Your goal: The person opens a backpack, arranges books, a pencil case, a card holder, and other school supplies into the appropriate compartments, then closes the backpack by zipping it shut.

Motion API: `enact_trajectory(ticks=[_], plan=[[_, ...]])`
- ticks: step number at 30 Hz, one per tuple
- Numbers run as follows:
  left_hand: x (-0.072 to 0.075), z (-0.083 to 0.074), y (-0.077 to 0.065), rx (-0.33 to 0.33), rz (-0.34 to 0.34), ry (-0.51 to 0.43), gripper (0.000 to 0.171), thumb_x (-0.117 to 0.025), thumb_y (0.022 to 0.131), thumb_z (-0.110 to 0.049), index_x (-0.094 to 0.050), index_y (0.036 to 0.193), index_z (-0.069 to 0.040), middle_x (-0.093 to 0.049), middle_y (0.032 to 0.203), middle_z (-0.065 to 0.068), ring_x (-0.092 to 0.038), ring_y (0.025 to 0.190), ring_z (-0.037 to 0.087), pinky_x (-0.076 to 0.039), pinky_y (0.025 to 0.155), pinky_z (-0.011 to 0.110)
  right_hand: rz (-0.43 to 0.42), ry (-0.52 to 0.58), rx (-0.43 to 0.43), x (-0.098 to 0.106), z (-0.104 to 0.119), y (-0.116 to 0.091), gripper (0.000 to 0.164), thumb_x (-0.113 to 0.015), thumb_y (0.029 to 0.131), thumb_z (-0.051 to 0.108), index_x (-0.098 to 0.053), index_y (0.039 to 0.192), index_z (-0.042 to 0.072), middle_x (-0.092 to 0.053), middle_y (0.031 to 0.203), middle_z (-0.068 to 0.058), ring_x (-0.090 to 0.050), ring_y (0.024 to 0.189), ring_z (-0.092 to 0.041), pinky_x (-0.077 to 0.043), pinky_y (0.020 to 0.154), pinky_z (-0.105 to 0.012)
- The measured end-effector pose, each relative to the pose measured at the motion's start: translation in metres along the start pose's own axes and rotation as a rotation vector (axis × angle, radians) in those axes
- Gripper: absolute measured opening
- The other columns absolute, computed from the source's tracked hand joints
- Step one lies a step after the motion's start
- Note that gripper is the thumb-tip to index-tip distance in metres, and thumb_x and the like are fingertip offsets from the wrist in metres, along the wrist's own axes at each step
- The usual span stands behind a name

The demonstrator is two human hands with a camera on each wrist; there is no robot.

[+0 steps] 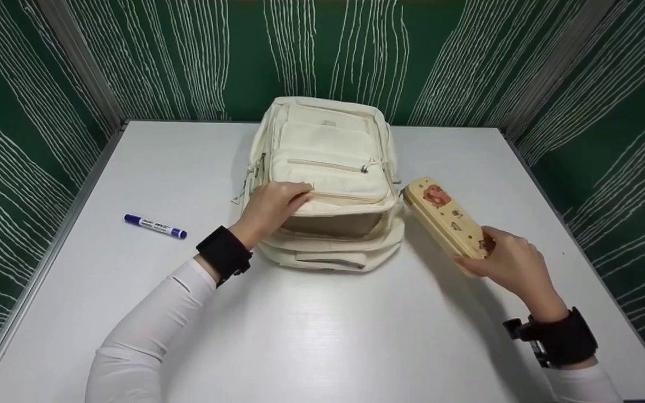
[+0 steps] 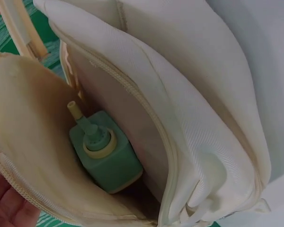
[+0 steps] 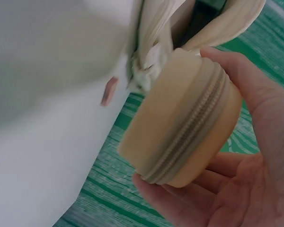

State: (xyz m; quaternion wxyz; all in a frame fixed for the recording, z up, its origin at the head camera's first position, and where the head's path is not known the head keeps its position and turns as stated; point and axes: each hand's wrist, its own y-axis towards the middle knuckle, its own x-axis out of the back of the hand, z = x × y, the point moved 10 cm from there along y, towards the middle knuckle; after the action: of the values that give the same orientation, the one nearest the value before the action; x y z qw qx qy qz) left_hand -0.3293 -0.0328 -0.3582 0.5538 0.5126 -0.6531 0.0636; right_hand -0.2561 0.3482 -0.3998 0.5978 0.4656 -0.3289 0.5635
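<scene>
A cream backpack (image 1: pixel 331 140) lies on the white bench (image 1: pixel 311 336), its unzipped opening facing the person. The left hand (image 1: pixel 272 208) has its grip on the upper edge of that opening, pinching the fabric and holding it raised, so the mouth gapes. Inside, the left wrist view shows a green square-bodied bottle (image 2: pixel 111 163) with a pale yellow spout and collar, tucked between the cream lining and the compartment's wall. The right hand (image 1: pixel 515 263) grips the near end of a yellow zippered pencil case (image 1: pixel 445 224), thumb on one side and fingers on the other. The case is held clear of the bench to the right of the backpack, its far end close to the bag's side; a reddish cartoon figure and small brown motifs decorate its top. Left of the backpack, well apart from it, a capped blue marker (image 1: pixel 155 226) lies on the bench (the print on its white label is too small to read). Black straps (image 1: pixel 224 254) circle both wrists over white sleeves (image 1: pixel 138 336).
</scene>
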Motion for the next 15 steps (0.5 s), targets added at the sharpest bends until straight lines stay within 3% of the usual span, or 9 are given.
enact_trajectory(ticks=[7,15], plan=[[0.010,0.000,0.006,0.015,-0.036,-0.003,0.024,-0.065,0.100,-0.024,-0.078,0.112,-0.008,-0.080,0.108,0.011,-0.078,0.098,0.026,-0.063,0.085,0.040,0.087,0.035,0.000,-0.027,0.031,-0.008,0.075,-0.087,0.077,0.041,-0.064,0.128,-0.008,-0.074,0.100,-0.022,-0.062,0.078,-0.023,-0.043,0.060,-0.029],[0.013,-0.007,0.014,-0.015,-0.051,-0.002,0.023,-0.063,0.102,-0.024,-0.078,0.110,-0.008,-0.081,0.105,0.010,-0.078,0.096,0.025,-0.063,0.083,0.040,0.005,-0.007,0.058,-0.040,0.069,0.017,0.052,-0.084,0.076,0.041,-0.071,0.108,0.002,-0.071,0.087,-0.012,-0.062,0.073,-0.023,-0.045,0.055,-0.036]])
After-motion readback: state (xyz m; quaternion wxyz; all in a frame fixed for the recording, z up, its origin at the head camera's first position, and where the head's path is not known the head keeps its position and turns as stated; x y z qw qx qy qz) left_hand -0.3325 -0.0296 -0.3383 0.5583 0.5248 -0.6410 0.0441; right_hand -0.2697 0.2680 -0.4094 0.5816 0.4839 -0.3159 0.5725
